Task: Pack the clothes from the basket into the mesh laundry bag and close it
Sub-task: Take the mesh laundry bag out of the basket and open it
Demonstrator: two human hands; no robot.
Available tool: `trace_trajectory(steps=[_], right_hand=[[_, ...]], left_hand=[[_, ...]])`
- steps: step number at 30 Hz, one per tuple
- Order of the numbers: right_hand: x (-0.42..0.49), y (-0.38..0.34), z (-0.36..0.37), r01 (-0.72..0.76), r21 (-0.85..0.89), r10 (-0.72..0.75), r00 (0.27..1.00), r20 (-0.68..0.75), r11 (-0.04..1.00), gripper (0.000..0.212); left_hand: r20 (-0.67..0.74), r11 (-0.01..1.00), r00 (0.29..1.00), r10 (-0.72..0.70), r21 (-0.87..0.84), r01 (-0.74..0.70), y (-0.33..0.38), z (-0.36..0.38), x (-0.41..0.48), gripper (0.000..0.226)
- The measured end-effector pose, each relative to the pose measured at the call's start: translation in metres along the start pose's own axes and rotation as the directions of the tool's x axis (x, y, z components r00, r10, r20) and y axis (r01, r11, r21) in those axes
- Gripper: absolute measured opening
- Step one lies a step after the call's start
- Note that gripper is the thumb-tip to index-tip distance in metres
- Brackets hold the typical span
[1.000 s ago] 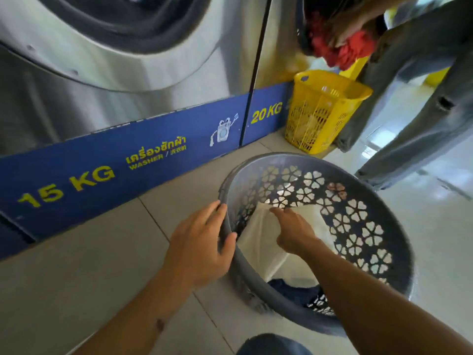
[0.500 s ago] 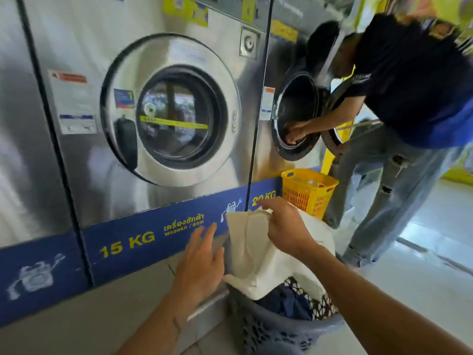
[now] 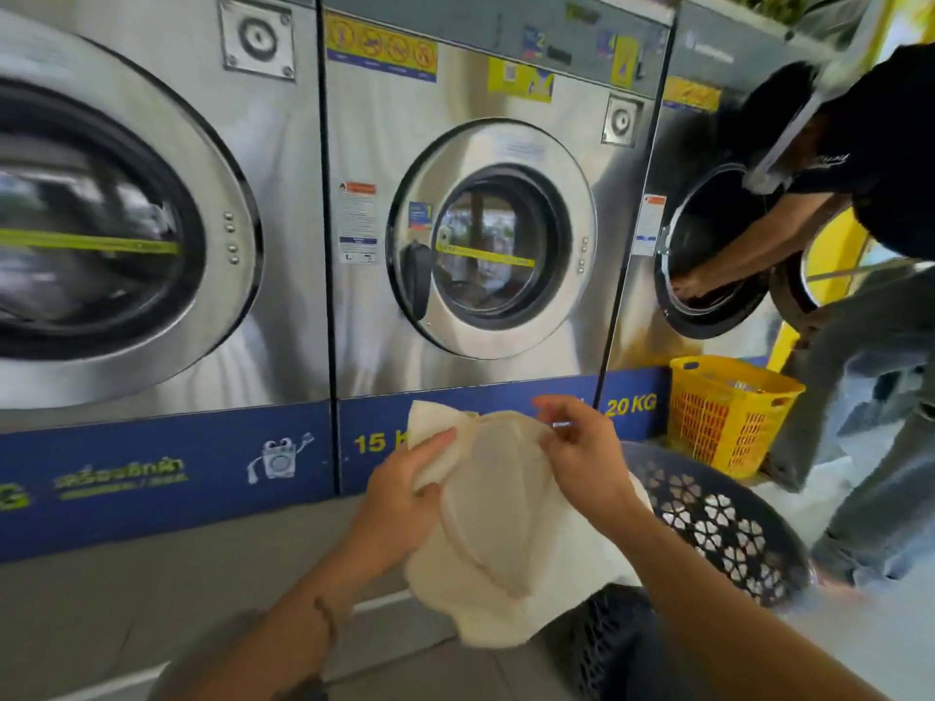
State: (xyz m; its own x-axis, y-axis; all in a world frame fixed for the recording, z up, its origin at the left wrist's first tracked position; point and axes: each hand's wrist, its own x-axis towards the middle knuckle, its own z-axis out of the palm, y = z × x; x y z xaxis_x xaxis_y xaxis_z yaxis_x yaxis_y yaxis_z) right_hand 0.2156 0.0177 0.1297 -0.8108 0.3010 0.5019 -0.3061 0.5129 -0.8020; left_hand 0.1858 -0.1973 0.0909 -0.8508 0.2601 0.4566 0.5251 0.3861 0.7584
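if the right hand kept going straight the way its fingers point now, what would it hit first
The right hand points up and left over the white mesh laundry bag it pinches. Beyond that, probably the blue base panel of the middle washing machine, though depth is unclear.

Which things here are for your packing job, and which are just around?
For the job:
- cream mesh laundry bag, held by left hand and right hand
- dark grey plastic basket with flower-shaped holes

Just around:
- yellow plastic basket
- steel washing machines
- another person
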Motion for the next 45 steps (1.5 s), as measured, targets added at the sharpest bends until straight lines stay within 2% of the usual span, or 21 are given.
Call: trace_trajectory(steps=[2, 4, 7, 9, 13, 17, 21, 24, 27, 31, 33, 35, 37, 39, 43, 45], right_hand=[[-0.008, 0.005, 0.020, -0.043, -0.058, 0.049, 0.994, 0.094, 0.997, 0.039], [-0.013, 0.014, 0.042, -0.068, -0.141, 0.097, 0.973, 0.211, 0.988, 0.035], [-0.018, 0.034, 0.073, -0.050, -0.271, 0.151, 0.919, 0.365, 0.961, 0.035], [-0.021, 0.051, 0.090, -0.034, -0.339, 0.180, 0.894, 0.411, 0.940, 0.042], [-0.025, 0.089, 0.109, -0.035, -0.430, 0.231, 0.881, 0.413, 0.902, 0.050], [-0.012, 0.120, 0.104, -0.008, -0.482, 0.231, 0.884, 0.406, 0.876, 0.052], [0.025, 0.137, 0.077, 0.044, -0.459, 0.195, 0.866, 0.461, 0.888, 0.052], [0.056, 0.158, 0.044, 0.056, -0.455, 0.169, 0.883, 0.437, 0.889, 0.051], [0.077, 0.187, 0.012, -0.006, -0.430, 0.177, 0.917, 0.359, 0.903, 0.046], [0.095, 0.242, -0.024, -0.142, -0.467, 0.287, 0.923, 0.257, 0.873, 0.041], [0.095, 0.280, -0.036, -0.206, -0.556, 0.412, 0.869, 0.274, 0.805, 0.040], [0.090, 0.316, -0.044, -0.206, -0.693, 0.569, 0.746, 0.345, 0.691, 0.056], [0.080, 0.346, -0.047, -0.095, -0.843, 0.706, 0.600, 0.376, 0.530, 0.079], [0.066, 0.370, -0.047, 0.023, -0.915, 0.793, 0.489, 0.362, 0.404, 0.093], [0.046, 0.392, -0.036, 0.130, -0.945, 0.913, 0.246, 0.325, 0.301, 0.115], [0.039, 0.393, -0.029, 0.189, -0.937, 0.930, 0.171, 0.325, 0.293, 0.117]], left_hand=[[-0.136, 0.996, 0.988, 0.074, 0.061, -0.066, 0.001, -0.023, 0.002, 0.064], [-0.194, 0.990, 0.976, 0.101, 0.118, -0.079, 0.004, -0.049, 0.007, 0.061], [-0.167, 0.971, 0.979, 0.116, 0.226, -0.076, -0.005, -0.077, 0.013, 0.057], [-0.097, 0.952, 0.991, 0.089, 0.300, -0.056, -0.023, -0.080, 0.015, 0.055], [0.090, 0.933, 0.993, -0.080, 0.357, 0.043, -0.067, -0.058, 0.021, 0.052], [0.216, 0.919, 0.961, -0.173, 0.386, 0.079, -0.090, -0.018, 0.033, 0.056], [0.241, 0.918, 0.948, -0.208, 0.382, 0.105, -0.089, 0.026, 0.062, 0.058], [0.228, 0.930, 0.944, -0.240, 0.334, 0.156, -0.081, 0.067, 0.089, 0.058], [0.259, 0.944, 0.933, -0.250, 0.278, 0.176, -0.080, 0.102, 0.107, 0.060], [0.327, 0.930, 0.914, -0.239, 0.347, 0.119, -0.084, 0.137, 0.122, 0.065], [0.345, 0.917, 0.907, -0.240, 0.388, 0.095, -0.084, 0.148, 0.127, 0.066], [0.365, 0.907, 0.896, -0.253, 0.411, 0.088, -0.086, 0.155, 0.131, 0.068], [0.377, 0.906, 0.891, -0.254, 0.414, 0.084, -0.088, 0.162, 0.135, 0.068], [0.379, 0.904, 0.891, -0.251, 0.420, 0.076, -0.091, 0.167, 0.139, 0.068], [0.393, 0.895, 0.888, -0.238, 0.444, 0.043, -0.095, 0.175, 0.143, 0.068], [0.404, 0.890, 0.884, -0.235, 0.455, 0.028, -0.095, 0.177, 0.142, 0.069]])
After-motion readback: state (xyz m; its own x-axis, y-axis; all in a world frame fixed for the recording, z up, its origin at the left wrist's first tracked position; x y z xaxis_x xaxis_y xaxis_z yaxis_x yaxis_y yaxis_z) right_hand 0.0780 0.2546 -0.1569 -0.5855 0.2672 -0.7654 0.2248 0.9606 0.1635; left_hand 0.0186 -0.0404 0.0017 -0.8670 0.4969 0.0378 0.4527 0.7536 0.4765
